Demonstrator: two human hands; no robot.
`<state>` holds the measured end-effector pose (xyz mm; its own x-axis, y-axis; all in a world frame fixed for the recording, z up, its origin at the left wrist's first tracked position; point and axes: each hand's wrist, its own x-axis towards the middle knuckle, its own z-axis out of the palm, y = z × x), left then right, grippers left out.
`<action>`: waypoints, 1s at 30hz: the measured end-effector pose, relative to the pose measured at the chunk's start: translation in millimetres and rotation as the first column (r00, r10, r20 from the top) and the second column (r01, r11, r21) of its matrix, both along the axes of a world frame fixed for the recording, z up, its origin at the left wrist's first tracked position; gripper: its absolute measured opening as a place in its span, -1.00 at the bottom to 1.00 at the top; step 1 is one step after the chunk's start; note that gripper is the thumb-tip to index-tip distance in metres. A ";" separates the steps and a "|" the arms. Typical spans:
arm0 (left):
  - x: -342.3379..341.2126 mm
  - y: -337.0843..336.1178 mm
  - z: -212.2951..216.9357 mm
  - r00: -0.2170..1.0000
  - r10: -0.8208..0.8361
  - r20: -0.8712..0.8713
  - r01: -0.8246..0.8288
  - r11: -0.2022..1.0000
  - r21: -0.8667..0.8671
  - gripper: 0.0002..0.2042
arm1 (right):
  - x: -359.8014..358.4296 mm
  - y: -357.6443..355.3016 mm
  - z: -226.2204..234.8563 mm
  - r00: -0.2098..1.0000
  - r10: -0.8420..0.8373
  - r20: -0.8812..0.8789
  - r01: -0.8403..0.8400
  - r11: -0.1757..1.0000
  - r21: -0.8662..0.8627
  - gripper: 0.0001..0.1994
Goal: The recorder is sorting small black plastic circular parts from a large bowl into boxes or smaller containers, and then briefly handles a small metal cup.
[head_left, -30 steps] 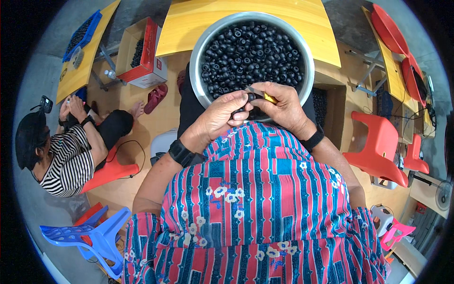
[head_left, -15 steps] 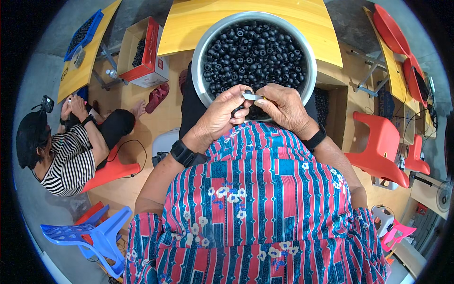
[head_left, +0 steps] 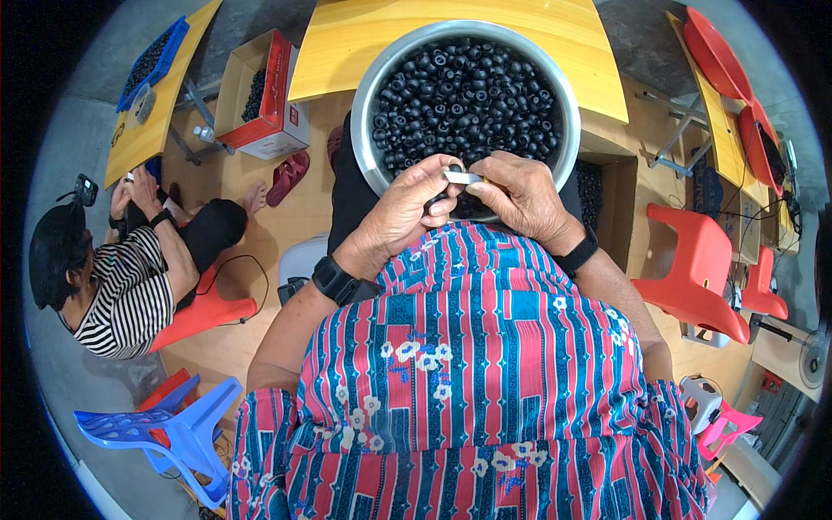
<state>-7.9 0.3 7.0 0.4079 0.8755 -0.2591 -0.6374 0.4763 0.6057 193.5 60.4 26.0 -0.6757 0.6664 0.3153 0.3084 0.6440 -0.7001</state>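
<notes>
A wide metal basin [head_left: 365, 130] full of small round black pieces [head_left: 468, 91], several with a ring-shaped opening, sits in front of me. At its near rim my left hand [head_left: 414, 192] is closed, pinching one black piece [head_left: 456, 168] between thumb and forefinger. More black shows under its curled fingers. My right hand [head_left: 523, 191] is closed on a small knife, whose short pale blade [head_left: 461, 177] points left and meets the pinched piece. The knife's handle is mostly hidden in my fingers.
Beyond the basin stands a yellow table [head_left: 334, 52]. Cartons [head_left: 282, 130] holding black pieces are on the floor to both sides. At left a person in a striped shirt [head_left: 130, 303] sits near a blue chair [head_left: 173, 433]. Red stools [head_left: 689, 269] stand at right.
The blade has turned very slightly and looks brighter. Both my hands stay in the same place, with the same grip.
</notes>
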 end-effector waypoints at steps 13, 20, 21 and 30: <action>-0.8 0.0 0.2 1.000 0.005 0.012 -0.005 1.000 -0.011 -0.82 | -0.2 1.1 1.6 1.000 -0.004 0.014 0.003 0.999 0.054 -0.82; -1.7 1.6 -3.1 0.998 -0.002 0.058 0.004 0.999 -0.037 -0.84 | -2.6 1.4 1.1 1.000 -0.026 0.016 0.025 0.998 0.053 -0.83; -1.7 2.0 -3.8 0.998 -0.001 0.061 0.003 0.999 -0.040 -0.84 | -3.1 1.4 -0.7 1.000 -0.026 0.017 0.025 0.998 0.054 -0.83; -3.8 2.7 -4.6 0.995 -0.057 0.084 0.060 0.997 -0.042 -0.82 | -6.5 13.3 -12.9 0.978 -0.209 -0.002 0.207 0.966 -0.155 -0.79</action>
<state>-11.7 2.9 2.4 0.4798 0.8379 -0.2602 -0.6548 0.5393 0.5295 187.0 73.7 13.1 -0.5122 0.8329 0.2097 0.4105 0.4519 -0.7920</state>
